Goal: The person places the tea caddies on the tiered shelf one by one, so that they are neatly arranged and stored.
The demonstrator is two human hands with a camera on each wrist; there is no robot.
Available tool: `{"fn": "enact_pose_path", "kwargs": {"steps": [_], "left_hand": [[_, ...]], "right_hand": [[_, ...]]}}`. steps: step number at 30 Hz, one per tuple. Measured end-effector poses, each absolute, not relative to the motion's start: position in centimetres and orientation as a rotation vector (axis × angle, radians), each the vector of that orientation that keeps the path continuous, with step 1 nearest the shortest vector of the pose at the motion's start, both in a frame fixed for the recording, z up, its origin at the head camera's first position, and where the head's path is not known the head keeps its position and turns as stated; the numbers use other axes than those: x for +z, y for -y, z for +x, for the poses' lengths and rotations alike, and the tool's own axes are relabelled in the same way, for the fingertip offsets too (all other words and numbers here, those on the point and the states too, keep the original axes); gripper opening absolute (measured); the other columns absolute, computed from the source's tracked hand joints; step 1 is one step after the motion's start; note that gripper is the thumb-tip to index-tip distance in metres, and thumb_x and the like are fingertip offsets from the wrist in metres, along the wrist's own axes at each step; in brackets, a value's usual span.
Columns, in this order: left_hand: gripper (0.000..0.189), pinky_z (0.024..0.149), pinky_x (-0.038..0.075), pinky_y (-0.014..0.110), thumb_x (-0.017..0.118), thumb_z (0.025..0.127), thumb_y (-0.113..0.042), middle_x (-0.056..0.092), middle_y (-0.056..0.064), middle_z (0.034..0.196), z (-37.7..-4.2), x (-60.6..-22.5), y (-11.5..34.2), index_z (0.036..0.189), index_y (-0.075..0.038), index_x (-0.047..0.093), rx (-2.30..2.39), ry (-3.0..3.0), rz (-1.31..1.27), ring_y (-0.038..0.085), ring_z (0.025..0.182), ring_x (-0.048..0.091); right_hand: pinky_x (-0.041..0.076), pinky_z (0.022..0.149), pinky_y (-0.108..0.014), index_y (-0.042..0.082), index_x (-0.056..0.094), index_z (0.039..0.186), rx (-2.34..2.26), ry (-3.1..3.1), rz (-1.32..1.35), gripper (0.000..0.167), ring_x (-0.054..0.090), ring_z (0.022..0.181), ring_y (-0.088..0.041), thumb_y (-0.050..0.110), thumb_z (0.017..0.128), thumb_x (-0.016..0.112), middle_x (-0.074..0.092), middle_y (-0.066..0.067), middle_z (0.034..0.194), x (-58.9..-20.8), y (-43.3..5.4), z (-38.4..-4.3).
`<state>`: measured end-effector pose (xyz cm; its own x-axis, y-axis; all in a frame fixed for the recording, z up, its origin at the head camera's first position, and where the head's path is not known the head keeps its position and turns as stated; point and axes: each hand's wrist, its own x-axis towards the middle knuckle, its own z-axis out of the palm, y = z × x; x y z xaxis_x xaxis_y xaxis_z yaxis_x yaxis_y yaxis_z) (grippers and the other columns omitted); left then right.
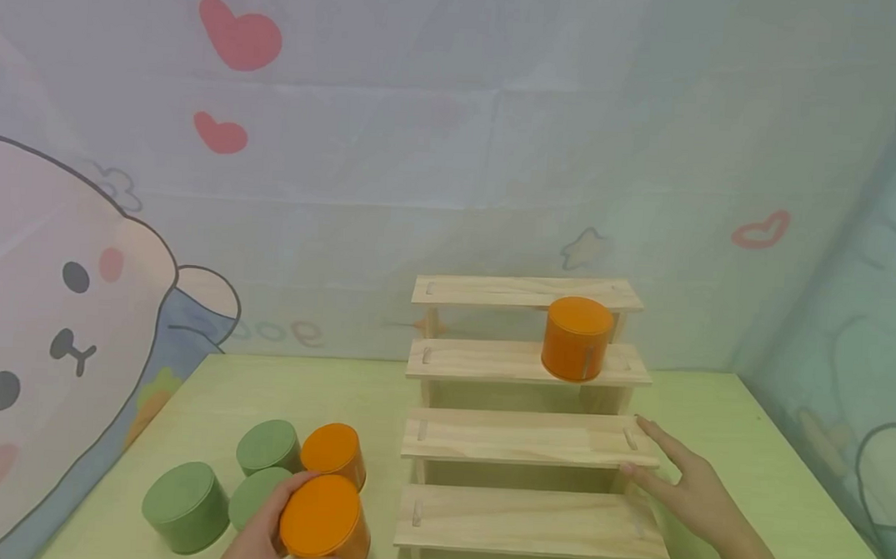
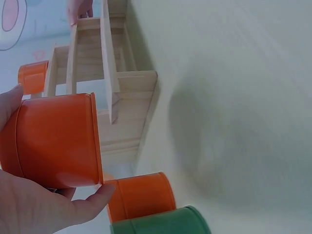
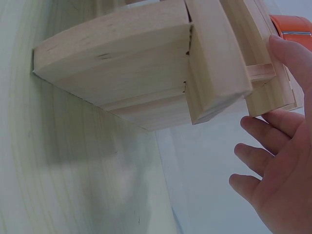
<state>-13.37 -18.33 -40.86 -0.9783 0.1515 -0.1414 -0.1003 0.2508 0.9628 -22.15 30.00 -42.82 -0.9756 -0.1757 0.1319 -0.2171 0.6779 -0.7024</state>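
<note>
Head view: your left hand (image 1: 262, 537) held an orange tin (image 1: 322, 516), near left; your right hand (image 1: 687, 488) pinched the wooden rack (image 1: 513, 517) at its right end. Left wrist: your fingers (image 2: 88, 208) gripped that tin above the table (image 2: 243, 122). Right wrist: your thumb (image 3: 293, 54) and forefinger (image 3: 288, 120) bracketed one board (image 3: 278, 91).

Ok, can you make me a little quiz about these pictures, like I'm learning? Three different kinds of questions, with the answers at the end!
1. How many green tins can you see in the head view?
2. True or false: the left hand is holding a green tin.
3. Where on the wooden rack is the upper tin? A) bottom step, B) second step up, C) third step up.

Key:
1. Three.
2. False: it holds an orange tin.
3. C, the third step.
</note>
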Motion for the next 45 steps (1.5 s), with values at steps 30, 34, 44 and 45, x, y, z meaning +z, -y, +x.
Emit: {"fn": "enact_pose_path", "kwargs": {"steps": [30,34,44,45], "left_hand": [[0.085,0.098,0.045,0.05,0.085,0.071,-0.013,0.053,0.009,0.131,-18.0,-31.6,12.9,0.141,-0.015,0.038,1.79,-2.52,0.291,0.026,0.112,0.056],[0.084,0.099,0.043,0.053,0.084,0.073,-0.013,0.051,0.009,0.133,-18.9,-30.7,12.3,0.142,-0.013,0.037,1.78,-2.551,0.35,0.027,0.115,0.054],[0.086,0.102,0.042,0.048,0.084,0.074,-0.016,0.048,0.005,0.135,-21.3,-28.9,10.7,0.142,-0.015,0.032,1.862,-2.486,0.391,0.024,0.121,0.05],[0.085,0.103,0.041,0.048,0.084,0.074,-0.016,0.048,0.004,0.134,-21.6,-28.8,10.5,0.142,-0.016,0.032,1.864,-2.487,0.386,0.023,0.121,0.05]], "right_hand": [[0.03,0.094,-0.075,0.008,0.029,0.152,1.196,2.817,0.32,0.073,0.028,0.133,-0.055,0.037,0.093,0.062,0.029,-0.026,0.151,-43.0,-30.1,-22.3],[0.03,0.094,-0.075,0.009,0.028,0.152,1.201,2.819,0.323,0.073,0.028,0.133,-0.055,0.037,0.094,0.062,0.029,-0.026,0.152,-43.1,-30.1,-22.3],[0.03,0.094,-0.075,0.01,0.028,0.152,1.207,2.816,0.318,0.073,0.028,0.133,-0.055,0.037,0.094,0.062,0.029,-0.026,0.152,-43.0,-30.1,-22.2],[0.03,0.094,-0.075,0.009,0.028,0.152,1.209,2.815,0.321,0.073,0.027,0.133,-0.056,0.037,0.094,0.062,0.029,-0.026,0.152,-43.0,-30.0,-22.2]]}}
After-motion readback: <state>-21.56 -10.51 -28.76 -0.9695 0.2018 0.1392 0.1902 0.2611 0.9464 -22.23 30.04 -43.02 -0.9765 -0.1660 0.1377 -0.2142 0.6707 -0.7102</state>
